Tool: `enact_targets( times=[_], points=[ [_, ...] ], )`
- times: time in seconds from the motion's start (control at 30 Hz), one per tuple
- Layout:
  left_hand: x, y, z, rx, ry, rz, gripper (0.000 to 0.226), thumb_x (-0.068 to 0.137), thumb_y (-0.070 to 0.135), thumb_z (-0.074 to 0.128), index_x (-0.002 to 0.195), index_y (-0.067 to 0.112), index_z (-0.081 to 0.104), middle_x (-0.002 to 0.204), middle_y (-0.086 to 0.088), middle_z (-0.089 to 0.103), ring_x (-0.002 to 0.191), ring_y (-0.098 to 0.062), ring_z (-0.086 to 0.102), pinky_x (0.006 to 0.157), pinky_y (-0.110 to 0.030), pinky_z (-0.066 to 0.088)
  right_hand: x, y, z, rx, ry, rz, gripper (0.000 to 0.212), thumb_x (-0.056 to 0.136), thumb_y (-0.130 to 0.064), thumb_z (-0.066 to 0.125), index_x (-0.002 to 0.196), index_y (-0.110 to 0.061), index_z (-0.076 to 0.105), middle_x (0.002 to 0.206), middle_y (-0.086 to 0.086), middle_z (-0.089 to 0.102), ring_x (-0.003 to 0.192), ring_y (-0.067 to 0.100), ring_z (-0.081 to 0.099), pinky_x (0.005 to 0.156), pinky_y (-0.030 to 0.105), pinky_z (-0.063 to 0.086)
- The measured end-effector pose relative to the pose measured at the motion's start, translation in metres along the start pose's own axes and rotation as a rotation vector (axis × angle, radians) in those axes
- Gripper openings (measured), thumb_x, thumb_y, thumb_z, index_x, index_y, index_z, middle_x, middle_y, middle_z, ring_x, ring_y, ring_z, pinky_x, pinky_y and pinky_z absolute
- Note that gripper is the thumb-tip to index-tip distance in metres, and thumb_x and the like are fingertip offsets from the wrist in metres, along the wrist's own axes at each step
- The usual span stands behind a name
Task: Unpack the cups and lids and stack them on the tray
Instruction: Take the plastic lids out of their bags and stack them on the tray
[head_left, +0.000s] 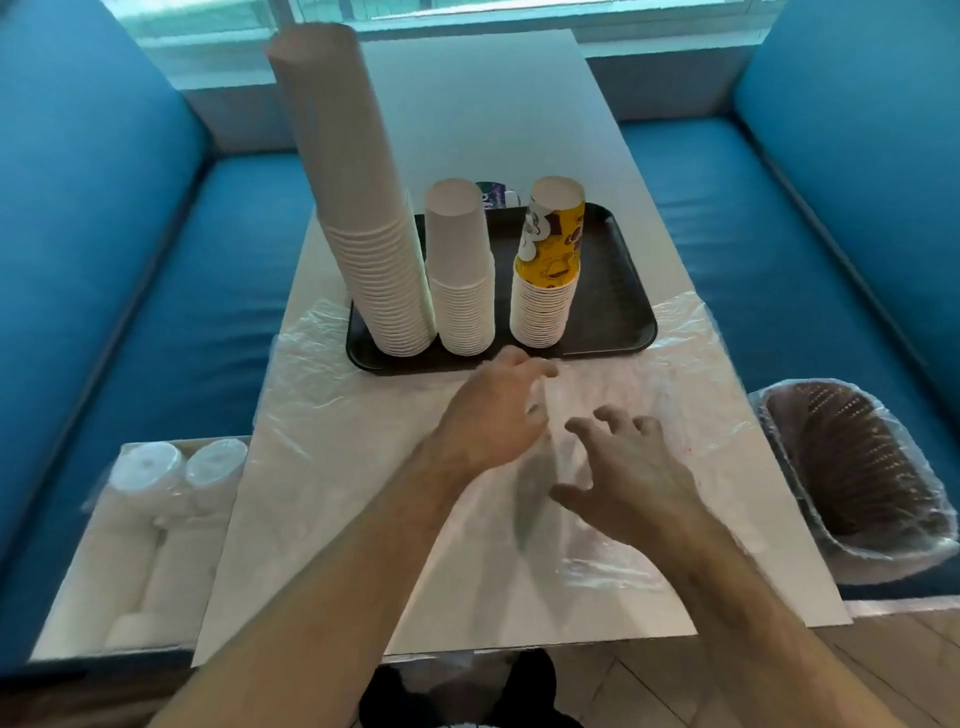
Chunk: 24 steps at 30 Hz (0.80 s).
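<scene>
Cups stand inverted in three columns along the near edge of the dark tray (618, 312), which sits at the middle of the tabletop (467, 130): a tall white stack (358, 208) at ten o'clock from our hands, leaning a little toward the window, a shorter white stack (462, 270) at twelve, and a printed yellow stack (548, 270) at one o'clock. Rims down gives each column a broad foot, which we judge is why they were set so. Just this side of the tray our left hand (493, 415) has its fingers curled into the loose plastic wrap (332, 384), apparently pinching a fold of it, while our right hand (618, 478) hovers over the same sheet, fingers spread and bent, its grip apart and holding nothing. We read this as gathering the spent wrap off the tabletop. At eight o'clock, beside the tabletop, wrapped white sleeves (150, 509) lie in a box, likely still to unpack; whether they hold cups or lids we cannot tell. At three o'clock a lined wicker bin (857, 467) waits on the blue bench. The tall stack is the hazard: tugging the wrap, which runs up to the tray's edge, could topple it.
</scene>
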<state>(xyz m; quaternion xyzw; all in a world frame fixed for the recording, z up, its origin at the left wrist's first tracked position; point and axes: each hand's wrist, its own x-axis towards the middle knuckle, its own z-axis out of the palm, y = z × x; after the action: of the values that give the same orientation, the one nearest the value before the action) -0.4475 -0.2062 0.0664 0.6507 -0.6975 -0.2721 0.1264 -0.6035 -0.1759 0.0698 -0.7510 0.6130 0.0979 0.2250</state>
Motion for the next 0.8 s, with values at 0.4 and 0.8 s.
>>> enact_targets(
  times=[0.4, 0.8],
  points=[
    [-0.148, -0.189, -0.066, -0.384, 0.379, -0.476, 0.019, 0.096, 0.020, 0.066, 0.113, 0.029, 0.069, 0.098, 0.010, 0.069, 0.081, -0.003, 0.064, 0.067, -0.008, 0.050, 0.036, -0.196, 0.046, 0.145, 0.133, -0.573, 0.029, 0.096, -0.025, 0.059, 0.124, -0.029, 0.064, 0.138, -0.006, 0.055, 0.124, 0.020, 0.048, 0.099, 0.034, 0.047],
    [-0.186, -0.406, -0.089, -1.152, 0.641, -1.163, 0.007, 0.091, 0.014, 0.067, 0.096, 0.009, 0.064, 0.085, -0.008, 0.057, 0.064, -0.019, 0.049, 0.060, -0.029, 0.047, 0.065, -0.352, 0.150, -0.010, 0.149, -0.897, 0.025, 0.099, -0.039, 0.054, 0.112, -0.027, 0.071, 0.114, -0.007, 0.070, 0.102, 0.018, 0.058, 0.087, 0.037, 0.057]
  ],
)
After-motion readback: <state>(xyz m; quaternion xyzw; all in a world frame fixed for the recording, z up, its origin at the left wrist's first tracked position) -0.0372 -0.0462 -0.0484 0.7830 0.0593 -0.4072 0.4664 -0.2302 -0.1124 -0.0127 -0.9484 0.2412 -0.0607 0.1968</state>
